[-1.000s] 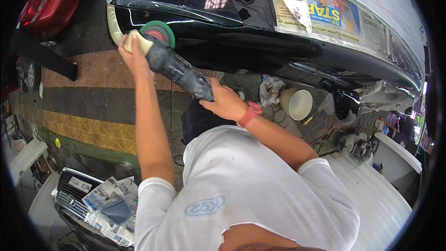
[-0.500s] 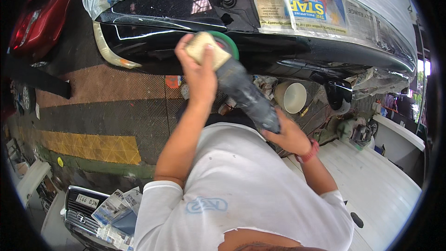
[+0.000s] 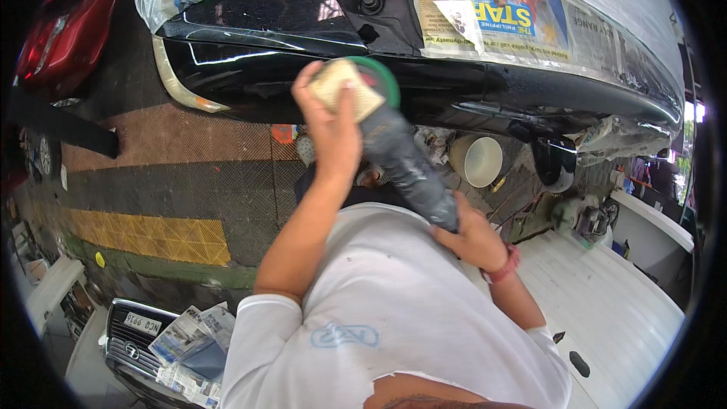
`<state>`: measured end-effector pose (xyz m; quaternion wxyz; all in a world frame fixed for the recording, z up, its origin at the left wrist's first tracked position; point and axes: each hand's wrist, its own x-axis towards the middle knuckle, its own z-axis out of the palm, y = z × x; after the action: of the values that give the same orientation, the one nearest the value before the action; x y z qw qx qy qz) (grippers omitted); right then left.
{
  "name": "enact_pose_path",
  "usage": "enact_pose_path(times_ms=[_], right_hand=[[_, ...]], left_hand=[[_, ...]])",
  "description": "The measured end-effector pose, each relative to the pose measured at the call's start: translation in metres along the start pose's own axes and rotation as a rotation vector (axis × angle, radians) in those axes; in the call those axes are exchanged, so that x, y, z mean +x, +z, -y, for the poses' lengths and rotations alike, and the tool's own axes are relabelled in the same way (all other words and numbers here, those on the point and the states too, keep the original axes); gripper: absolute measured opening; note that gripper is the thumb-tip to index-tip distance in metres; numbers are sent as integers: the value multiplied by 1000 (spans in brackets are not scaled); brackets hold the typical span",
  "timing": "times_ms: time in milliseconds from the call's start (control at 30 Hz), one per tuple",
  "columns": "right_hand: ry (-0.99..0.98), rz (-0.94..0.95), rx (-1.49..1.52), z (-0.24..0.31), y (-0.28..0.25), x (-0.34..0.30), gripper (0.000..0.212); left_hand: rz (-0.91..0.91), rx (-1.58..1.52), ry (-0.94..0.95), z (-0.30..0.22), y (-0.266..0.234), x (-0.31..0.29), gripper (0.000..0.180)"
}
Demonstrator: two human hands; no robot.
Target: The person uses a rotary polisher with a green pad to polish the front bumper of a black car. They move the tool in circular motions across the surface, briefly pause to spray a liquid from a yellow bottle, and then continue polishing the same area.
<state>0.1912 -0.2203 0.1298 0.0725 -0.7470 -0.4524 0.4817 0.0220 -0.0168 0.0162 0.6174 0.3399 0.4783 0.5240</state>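
A dark polisher (image 3: 405, 163) slants between my two hands, its green round pad (image 3: 390, 82) at the glossy black side panel (image 3: 469, 79) of a car. Fingers of my left hand (image 3: 333, 136) wrap around the polisher's front head, which has a pale yellow block-shaped cover (image 3: 356, 98). At the rear end of the body, my right hand (image 3: 477, 235) is closed around the grip. The pad's contact with the panel is partly hidden by the polisher head.
Newspaper (image 3: 522, 23) and pale sheeting mask the car's upper parts. A white bucket (image 3: 482, 161) stands on the floor below the panel, near the side mirror (image 3: 553, 159). A red car (image 3: 72, 30) is at far left. Behind me are a white panel (image 3: 606, 310) and another car's grille (image 3: 129, 341).
The polisher has shifted slightly right and back toward me, with both hands moving along on it. My grip looks the same.
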Motion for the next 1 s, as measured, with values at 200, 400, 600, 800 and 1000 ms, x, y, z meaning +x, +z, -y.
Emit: enact_pose_path(times_ms=[200,400,600,800,1000], right_hand=[[-101,109,74,19,23,36,73],[53,-80,33,4,-21,-28,67],[146,-174,122,8,-19,-43,58],[-28,-17,23,25,22,16,72],[-124,140,19,81,81,97,74]], left_hand=[[-105,-66,-14,2,-44,24,49],[146,-52,36,0,34,-6,56],[312,-274,-84,-6,55,-6,59],[58,-162,-54,-8,-27,22,53],[-182,-2,13,-15,-132,86,50]])
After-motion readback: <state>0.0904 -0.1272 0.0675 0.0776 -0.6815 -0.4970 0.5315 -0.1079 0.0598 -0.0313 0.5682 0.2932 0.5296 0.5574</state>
